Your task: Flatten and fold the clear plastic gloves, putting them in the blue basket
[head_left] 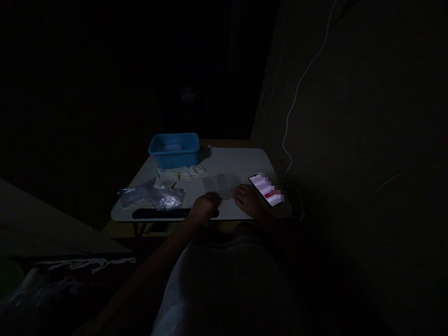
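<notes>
A thin, see-through sheet or bag (222, 184) lies on the white table (233, 158) in front of me. My left hand (206, 205) is at its near left edge, fingers curled together; the fingertips are blurred, and what they may pinch is too dark to make out. Over the near right edge of the sheet rests my right hand (246, 198), its fingers slightly bent and lying on it. A lit phone (268, 190) is just right of my right hand. Shiny clear plastic packets (168, 198) lie to the left of my left hand.
A blue basin (178, 151) stands at the table's back left, with crumpled pale paper or cloth (191, 171) before it. A black strip (159, 213) runs along the near edge. A white cable (297, 88) hangs on the right wall. The surroundings are very dark.
</notes>
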### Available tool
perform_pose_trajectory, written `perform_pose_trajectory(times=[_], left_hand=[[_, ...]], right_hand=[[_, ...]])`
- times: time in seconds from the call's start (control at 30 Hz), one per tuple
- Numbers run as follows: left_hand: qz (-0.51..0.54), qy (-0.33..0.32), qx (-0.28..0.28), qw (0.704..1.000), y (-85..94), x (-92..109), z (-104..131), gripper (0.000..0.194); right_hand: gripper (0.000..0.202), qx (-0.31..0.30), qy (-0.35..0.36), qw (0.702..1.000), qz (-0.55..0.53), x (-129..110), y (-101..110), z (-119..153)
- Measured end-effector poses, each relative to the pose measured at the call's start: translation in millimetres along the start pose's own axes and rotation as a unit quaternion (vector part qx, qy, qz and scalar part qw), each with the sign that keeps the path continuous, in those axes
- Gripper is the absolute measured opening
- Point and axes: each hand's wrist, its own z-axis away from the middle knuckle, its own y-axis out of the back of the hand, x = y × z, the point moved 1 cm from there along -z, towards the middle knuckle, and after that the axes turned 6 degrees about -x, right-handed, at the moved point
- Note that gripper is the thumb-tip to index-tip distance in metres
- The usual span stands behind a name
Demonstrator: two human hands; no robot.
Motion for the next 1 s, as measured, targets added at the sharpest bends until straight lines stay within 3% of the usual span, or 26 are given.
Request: perform_pose_trajectory(times=[0.2, 0.47, 0.67, 0.83, 1.0], left_hand=[[0.017, 0.026, 0.033, 0.999, 1.0, 1.7, -1.9, 0.027], [-0.011, 0.063, 0.008, 0.998, 10.4, 2.7, -8.0, 0.028], [0.016, 0.042, 0.043, 0.998, 14.8, 7.8, -5.9, 0.028], [0.074, -0.003, 0.131, 0.989, 6.7, 8.8, -5.6, 0.036], [0.051, 0.038, 0.115, 0.991, 7.6, 1.5, -4.7, 0.022]], right_hand=[[0.016, 0.003, -0.004, 1.000, 0.005, -0.5, 2.0, -0.7], [0.011, 0.024, 0.015, 1.000, -0.005, -2.1, 4.2, 1.2], [0.014, 0.043, 0.011, 0.999, 0.001, 0.4, 0.2, 1.3], [0.014, 0.063, 0.002, 0.998, -0.008, 2.8, 0.0, 2.1], [0.017, 0.068, -0.017, 0.997, -0.026, 1.9, 2.7, 3.5]])
